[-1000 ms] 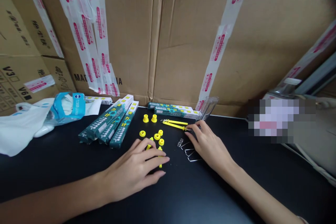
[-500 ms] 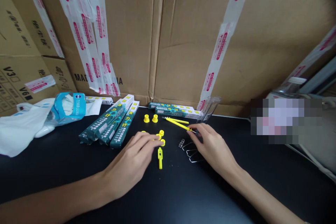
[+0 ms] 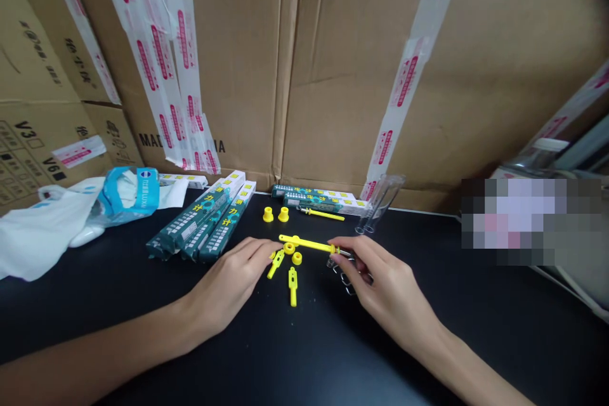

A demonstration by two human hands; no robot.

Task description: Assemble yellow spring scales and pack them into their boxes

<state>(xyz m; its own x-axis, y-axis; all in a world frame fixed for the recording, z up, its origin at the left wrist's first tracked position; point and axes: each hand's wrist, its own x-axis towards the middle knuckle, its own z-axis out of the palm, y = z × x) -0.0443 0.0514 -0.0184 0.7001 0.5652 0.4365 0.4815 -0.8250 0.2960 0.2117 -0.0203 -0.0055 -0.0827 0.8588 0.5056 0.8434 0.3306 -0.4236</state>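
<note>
My right hand pinches a yellow plastic rod near its collar. The rod points left above the small parts, and a metal spring end runs back under my fingers. My left hand has its fingers pressed together beside the yellow ring caps; whatever its fingertips hold is hidden. Just by those fingertips lies a tilted yellow slotted piece. A second yellow slotted piece lies nearer to me. Bent wire hooks are partly covered by my right hand.
Two yellow flanged caps stand farther back, near another yellow rod. Clear tubes lean at the back right. Green boxes lie left, more boxes along the cardboard wall. A plastic package is far left.
My right hand has brought one rod away from the other and toward me, over the ring caps. My left hand has drawn back a little to the left, uncovering the tilted slotted piece.
</note>
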